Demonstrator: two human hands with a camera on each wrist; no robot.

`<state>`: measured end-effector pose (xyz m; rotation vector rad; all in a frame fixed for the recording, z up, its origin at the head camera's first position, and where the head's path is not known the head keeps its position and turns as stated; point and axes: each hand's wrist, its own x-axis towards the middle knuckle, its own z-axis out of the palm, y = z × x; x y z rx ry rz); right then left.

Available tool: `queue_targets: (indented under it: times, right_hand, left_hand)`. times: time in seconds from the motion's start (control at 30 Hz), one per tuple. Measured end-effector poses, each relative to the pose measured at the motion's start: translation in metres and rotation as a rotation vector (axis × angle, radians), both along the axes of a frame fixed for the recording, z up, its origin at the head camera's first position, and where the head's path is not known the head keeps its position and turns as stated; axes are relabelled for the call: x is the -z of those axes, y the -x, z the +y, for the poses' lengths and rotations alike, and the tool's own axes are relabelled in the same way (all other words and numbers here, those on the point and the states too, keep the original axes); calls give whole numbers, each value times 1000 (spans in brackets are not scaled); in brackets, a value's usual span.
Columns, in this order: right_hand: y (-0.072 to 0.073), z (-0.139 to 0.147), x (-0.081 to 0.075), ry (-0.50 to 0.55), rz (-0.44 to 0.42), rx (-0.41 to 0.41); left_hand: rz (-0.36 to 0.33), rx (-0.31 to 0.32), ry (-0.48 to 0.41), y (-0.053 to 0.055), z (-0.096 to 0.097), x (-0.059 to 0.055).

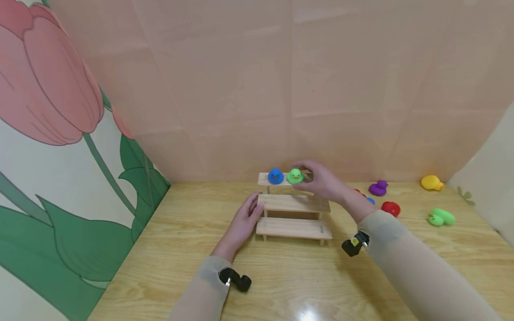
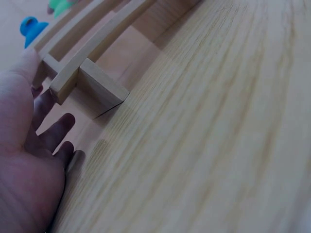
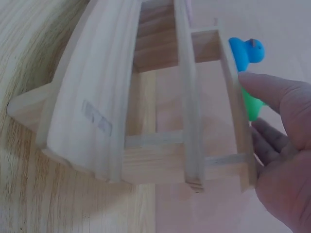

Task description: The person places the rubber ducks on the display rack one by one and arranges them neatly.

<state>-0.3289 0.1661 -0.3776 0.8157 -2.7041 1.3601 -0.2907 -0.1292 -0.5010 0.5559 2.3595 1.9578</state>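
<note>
My left hand (image 1: 242, 221) grips the wooden stand (image 1: 295, 203); on its top step (image 1: 263, 179), my right hand (image 1: 324, 182) pinches the green duck (image 1: 295, 176).

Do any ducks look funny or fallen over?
Yes: on the table, the green duck and yellow duck look tipped over, with heads low beside their bodies. The blue duck on the shelf sits upright.

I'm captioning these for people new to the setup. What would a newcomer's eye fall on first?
Probably the big pink tulip picture, filling the left of the head view. Next, the bright blue duck and green duck side by side atop the wooden stand, with the right hand curved around the green one and the left hand at the stand's left end.
</note>
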Motion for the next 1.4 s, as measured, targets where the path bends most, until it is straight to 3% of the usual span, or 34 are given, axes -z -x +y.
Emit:
queue_targets:
  times: [0.2,0.43,0.63,0.9,1.17,1.4]
  right_hand:
    - [-15,16,-3,-6,68,70]
    - [-49,41,-6,7,147,177]
    - [-79,67,-1,2,107,256]
    - [-106,108,18,-55,61,348]
    - [-125,143,36,-67,21,403]
    - [-131,164,49,-67,5,421]
  left_hand:
    - [0,-13,19,-3,1,-2]
    - [13,-23,51,-1,0,-7]
    - [1,-12,44,-1,0,-6]
    - [-8,-7,23,-1,1,-5]
    - [-3,-12,32,-3,0,-5]
    - [-1,-19,34,-3,0,-6]
